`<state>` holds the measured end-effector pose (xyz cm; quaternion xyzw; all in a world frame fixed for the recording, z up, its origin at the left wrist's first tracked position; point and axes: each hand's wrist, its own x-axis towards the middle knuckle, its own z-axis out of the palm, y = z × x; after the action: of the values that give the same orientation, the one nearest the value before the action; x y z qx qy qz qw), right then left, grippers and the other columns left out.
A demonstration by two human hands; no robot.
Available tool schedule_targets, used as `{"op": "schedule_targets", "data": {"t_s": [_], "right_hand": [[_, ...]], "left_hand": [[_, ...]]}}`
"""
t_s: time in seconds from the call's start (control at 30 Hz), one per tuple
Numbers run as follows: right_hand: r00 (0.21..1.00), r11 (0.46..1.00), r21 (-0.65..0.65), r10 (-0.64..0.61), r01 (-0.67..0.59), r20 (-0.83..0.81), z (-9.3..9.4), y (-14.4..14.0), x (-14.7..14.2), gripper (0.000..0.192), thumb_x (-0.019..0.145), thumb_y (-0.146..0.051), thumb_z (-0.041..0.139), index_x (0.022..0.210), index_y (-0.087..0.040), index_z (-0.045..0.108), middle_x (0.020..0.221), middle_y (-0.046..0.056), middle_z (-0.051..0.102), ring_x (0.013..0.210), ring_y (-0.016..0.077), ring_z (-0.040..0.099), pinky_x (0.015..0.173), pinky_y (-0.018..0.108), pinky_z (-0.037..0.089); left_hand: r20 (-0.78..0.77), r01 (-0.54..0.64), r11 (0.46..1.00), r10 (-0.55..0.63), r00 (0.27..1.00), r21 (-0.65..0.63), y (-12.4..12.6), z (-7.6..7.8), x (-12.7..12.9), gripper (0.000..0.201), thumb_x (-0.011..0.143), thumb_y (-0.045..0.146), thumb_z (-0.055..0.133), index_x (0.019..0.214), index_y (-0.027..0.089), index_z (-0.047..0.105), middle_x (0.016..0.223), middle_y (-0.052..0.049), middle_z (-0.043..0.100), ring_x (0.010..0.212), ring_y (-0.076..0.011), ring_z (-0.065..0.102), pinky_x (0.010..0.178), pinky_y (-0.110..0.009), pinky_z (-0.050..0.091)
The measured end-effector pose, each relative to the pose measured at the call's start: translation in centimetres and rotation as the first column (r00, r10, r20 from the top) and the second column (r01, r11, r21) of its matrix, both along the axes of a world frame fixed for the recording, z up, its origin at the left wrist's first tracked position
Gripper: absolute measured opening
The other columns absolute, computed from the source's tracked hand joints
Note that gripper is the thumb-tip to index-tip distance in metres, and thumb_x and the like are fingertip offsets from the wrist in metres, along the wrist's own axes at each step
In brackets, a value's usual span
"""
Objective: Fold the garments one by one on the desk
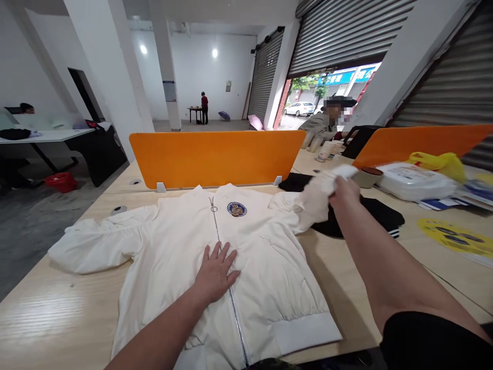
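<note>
White jacket (265, 267) (sleeve (318, 198) in right hand (344, 191))

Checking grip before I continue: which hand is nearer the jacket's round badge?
Left. The left hand lies flat on the jacket below the badge; the right hand holds the sleeve, farther off.

A long, pale wooden table (46, 313) holds a white zip-up jacket (185, 241) spread flat on it. A folded black cloth (379, 211) lies beside the jacket. Farther off lie a stack of white plastic boxes (414, 181), a round yellow sticker (456, 236) and an upright orange divider board (215, 156).
</note>
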<state>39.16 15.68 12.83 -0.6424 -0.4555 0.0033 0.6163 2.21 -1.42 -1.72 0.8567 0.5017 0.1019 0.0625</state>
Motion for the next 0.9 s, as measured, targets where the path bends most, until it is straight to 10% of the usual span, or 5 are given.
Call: {"op": "schedule_targets", "data": {"t_s": [0.07,0.23,0.47,0.63,0.9], "right_hand": [[0.983,0.985,-0.034,0.164,-0.167,-0.080,1.0,1.3,-4.1,0.036,0.097,-0.030,0.039,0.115,-0.004,0.057,0.096,0.016,0.068,0.077,0.0160,0.066,0.064,0.026,0.052],[0.517,0.531,-0.055,0.787,-0.845,-0.337,1.0,0.7,-13.3,0.044,0.081,-0.057,0.060,0.105,-0.019,0.062,0.105,0.009,0.067,0.092,0.0192,0.066,0.077,0.035,0.056],[0.770,0.715,-0.487,0.625,-0.501,0.127,-6.2,-0.8,-17.1,0.054,0.091,-0.058,0.038,0.123,-0.020,0.060,0.135,0.011,0.056,0.128,0.0266,0.047,0.106,0.048,0.036],[0.528,0.657,-0.753,0.644,-0.011,0.554,-12.9,-2.8,-18.6,0.057,0.096,-0.055,0.028,0.146,-0.029,0.036,0.156,0.007,0.028,0.142,0.0326,0.023,0.109,0.062,0.020],[0.537,0.695,-0.712,0.640,-0.100,0.550,-13.9,-2.8,-18.0,0.057,0.095,-0.056,0.030,0.142,-0.026,0.041,0.152,0.009,0.035,0.138,0.0351,0.029,0.108,0.063,0.021]], "left_hand": [[-0.005,0.002,1.000,-0.002,1.000,-0.009,0.0,0.0,0.0,0.059,0.095,0.057,0.026,0.146,0.029,0.036,0.157,-0.003,0.026,0.145,-0.0315,0.017,0.116,-0.060,0.013],[-0.007,0.007,0.999,-0.007,1.000,-0.034,0.0,0.2,-0.1,0.060,0.095,0.057,0.026,0.146,0.027,0.036,0.157,-0.004,0.027,0.145,-0.0318,0.018,0.116,-0.060,0.012],[-0.004,0.005,1.000,-0.005,1.000,-0.028,0.0,0.1,0.0,0.060,0.094,0.059,0.027,0.146,0.030,0.036,0.156,-0.004,0.027,0.145,-0.0316,0.018,0.116,-0.059,0.013],[-0.008,0.006,1.000,-0.007,1.000,-0.021,0.1,0.1,-0.1,0.058,0.094,0.057,0.030,0.145,0.029,0.037,0.156,-0.004,0.028,0.145,-0.0310,0.019,0.116,-0.060,0.014],[0.014,0.004,1.000,-0.004,1.000,-0.001,-0.1,0.8,-0.4,0.053,0.095,0.050,0.037,0.140,0.025,0.043,0.153,-0.006,0.034,0.143,-0.0291,0.025,0.115,-0.057,0.020]]}}
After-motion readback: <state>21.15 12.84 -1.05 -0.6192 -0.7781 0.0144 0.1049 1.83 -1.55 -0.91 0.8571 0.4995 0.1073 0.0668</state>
